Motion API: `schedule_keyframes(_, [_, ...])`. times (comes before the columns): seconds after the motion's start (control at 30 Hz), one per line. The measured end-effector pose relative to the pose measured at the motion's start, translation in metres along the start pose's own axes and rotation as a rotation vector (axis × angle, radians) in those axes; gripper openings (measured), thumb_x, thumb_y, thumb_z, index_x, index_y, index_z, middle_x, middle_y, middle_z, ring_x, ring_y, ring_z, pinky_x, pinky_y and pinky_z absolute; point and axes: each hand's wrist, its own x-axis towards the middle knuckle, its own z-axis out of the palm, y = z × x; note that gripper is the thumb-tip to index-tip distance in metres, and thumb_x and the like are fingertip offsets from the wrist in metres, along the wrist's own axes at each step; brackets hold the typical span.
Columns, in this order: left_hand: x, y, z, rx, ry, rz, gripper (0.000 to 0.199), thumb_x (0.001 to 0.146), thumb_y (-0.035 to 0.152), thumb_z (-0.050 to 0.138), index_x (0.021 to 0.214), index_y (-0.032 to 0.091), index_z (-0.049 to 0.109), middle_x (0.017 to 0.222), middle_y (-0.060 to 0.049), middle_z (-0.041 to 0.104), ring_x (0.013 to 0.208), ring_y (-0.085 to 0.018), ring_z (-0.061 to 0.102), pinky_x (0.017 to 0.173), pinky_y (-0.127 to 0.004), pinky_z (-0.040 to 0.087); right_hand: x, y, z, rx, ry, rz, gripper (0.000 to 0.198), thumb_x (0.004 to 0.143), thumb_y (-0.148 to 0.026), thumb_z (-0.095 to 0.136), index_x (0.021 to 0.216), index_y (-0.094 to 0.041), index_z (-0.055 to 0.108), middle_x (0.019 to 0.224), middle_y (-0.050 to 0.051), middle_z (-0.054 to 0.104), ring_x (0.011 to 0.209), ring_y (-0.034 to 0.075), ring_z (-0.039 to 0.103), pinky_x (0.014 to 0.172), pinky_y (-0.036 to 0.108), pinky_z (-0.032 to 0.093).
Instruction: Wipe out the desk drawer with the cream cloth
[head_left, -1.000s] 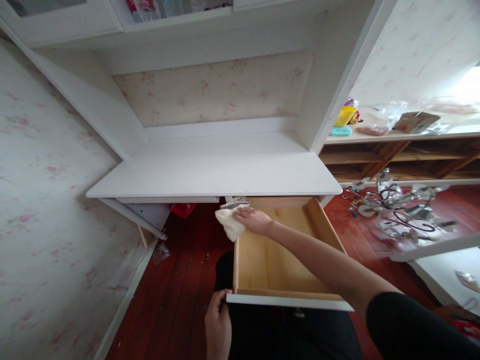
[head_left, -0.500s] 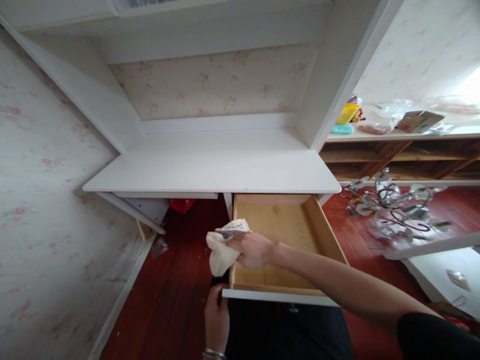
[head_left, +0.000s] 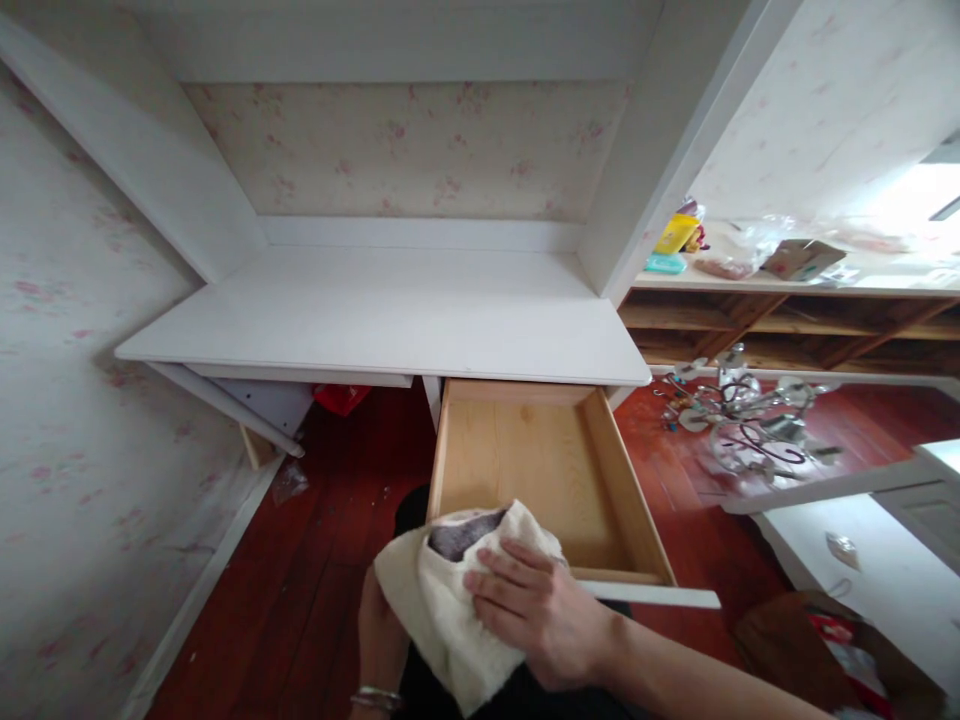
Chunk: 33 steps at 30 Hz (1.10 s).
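A pale cream cloth (head_left: 457, 610) with a dark grey patch drapes over the left part of the drawer's front edge. My right hand (head_left: 529, 610) holds it, fingers laid across the fabric. Below the white desk, the wooden drawer (head_left: 517, 470) is pulled out, its light wood bottom bare where it shows. My left hand (head_left: 379, 615) is at the drawer's front left corner, its fingers hidden behind the cloth, so its grip cannot be made out.
The white desk top (head_left: 390, 310) lies above the drawer, with upright panels at both sides. To the right, a chandelier (head_left: 750, 420) rests on the red wooden floor (head_left: 315, 560). Behind it, a low shelf unit (head_left: 795, 310) bears bags and a cardboard box (head_left: 802, 258).
My right hand has brought the cloth from above the drawer's left side toward me, onto its front edge. The cloth is spread wider and covers my left fingers. The view has shifted slightly right.
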Motion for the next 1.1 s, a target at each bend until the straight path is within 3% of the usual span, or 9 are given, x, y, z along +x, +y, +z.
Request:
schedule_keyframes(0.13, [0.006,0.006,-0.009,0.044,0.061,0.083,0.022,0.077,0.04,0.056,0.082,0.02,0.063,0.091,-0.006,0.063,0.085,-0.021,0.061,0.077,-0.035,0.052,-0.098,0.007,-0.024,-0.122,-0.037,0.137,0.055,0.085,-0.018,0.052,0.139,-0.026,0.047,0.139,0.004,0.052,0.138,0.024,0.034,0.114,0.047,0.032])
schedule_keyframes(0.27, [-0.001,0.02,-0.015,-0.002,0.012,0.276,0.015,0.083,0.033,0.057,0.085,0.02,0.064,0.096,-0.006,0.061,0.088,-0.019,0.06,0.076,-0.03,0.053,-0.183,0.016,-0.043,-0.253,-0.014,0.257,0.064,0.081,-0.018,0.055,0.143,-0.03,0.042,0.14,0.004,0.05,0.137,0.024,0.036,0.118,0.043,0.025])
schedule_keyframes(0.33, [-0.004,0.024,-0.017,0.003,-0.022,0.389,0.011,0.082,0.029,0.059,0.086,0.021,0.066,0.096,-0.007,0.061,0.089,-0.019,0.061,0.076,-0.031,0.054,-0.206,0.02,-0.05,-0.27,-0.01,0.295,0.066,0.081,-0.016,0.054,0.143,-0.032,0.041,0.141,0.002,0.048,0.135,0.022,0.038,0.118,0.04,0.026])
schedule_keyframes(0.43, [-0.004,0.023,-0.02,0.038,-0.066,0.514,0.01,0.078,0.026,0.063,0.087,0.022,0.067,0.094,-0.007,0.062,0.088,-0.02,0.062,0.075,-0.032,0.056,-0.211,0.021,-0.054,-0.242,0.004,0.318,0.067,0.079,-0.015,0.052,0.143,-0.033,0.042,0.141,0.001,0.048,0.134,0.021,0.04,0.117,0.04,0.028])
schedule_keyframes(0.57, [0.001,0.017,-0.022,0.066,-0.002,0.518,0.011,0.078,0.026,0.064,0.088,0.022,0.067,0.096,-0.006,0.06,0.088,-0.018,0.061,0.076,-0.031,0.055,-0.162,0.013,-0.038,-0.229,0.041,0.32,0.06,0.079,-0.019,0.051,0.138,-0.03,0.049,0.141,0.003,0.049,0.135,0.026,0.039,0.109,0.045,0.04])
schedule_keyframes(0.67, [0.003,0.022,-0.022,0.02,0.12,0.425,0.008,0.083,0.026,0.059,0.088,0.022,0.063,0.097,-0.004,0.057,0.087,-0.015,0.059,0.074,-0.027,0.052,-0.085,-0.002,-0.007,-0.195,0.04,0.253,0.047,0.082,-0.024,0.046,0.128,-0.025,0.056,0.142,0.005,0.048,0.132,0.028,0.043,0.103,0.047,0.044])
schedule_keyframes(0.87, [0.003,0.039,-0.031,0.013,0.285,0.348,0.009,0.084,0.028,0.057,0.087,0.02,0.06,0.093,-0.002,0.056,0.086,-0.015,0.056,0.077,-0.028,0.048,0.076,-0.039,0.064,-0.055,0.258,0.18,0.042,0.089,-0.037,0.045,0.126,-0.019,0.055,0.142,0.007,0.05,0.127,0.033,0.046,0.1,0.053,0.042])
schedule_keyframes(0.97, [0.001,0.04,-0.041,0.019,0.338,0.378,0.006,0.084,0.025,0.057,0.087,0.02,0.06,0.093,-0.002,0.055,0.084,-0.015,0.056,0.075,-0.028,0.048,0.101,-0.045,0.07,0.009,0.243,0.185,0.041,0.089,-0.034,0.045,0.126,-0.018,0.055,0.139,0.008,0.053,0.128,0.032,0.045,0.103,0.053,0.038])
schedule_keyframes(1.1, [-0.011,0.039,-0.044,0.125,0.308,0.441,0.007,0.084,0.019,0.056,0.09,0.02,0.06,0.092,-0.003,0.055,0.084,-0.016,0.056,0.076,-0.03,0.049,0.076,-0.039,0.052,0.027,0.249,0.195,0.043,0.085,-0.021,0.047,0.128,-0.019,0.055,0.141,0.006,0.051,0.131,0.029,0.043,0.108,0.05,0.035])
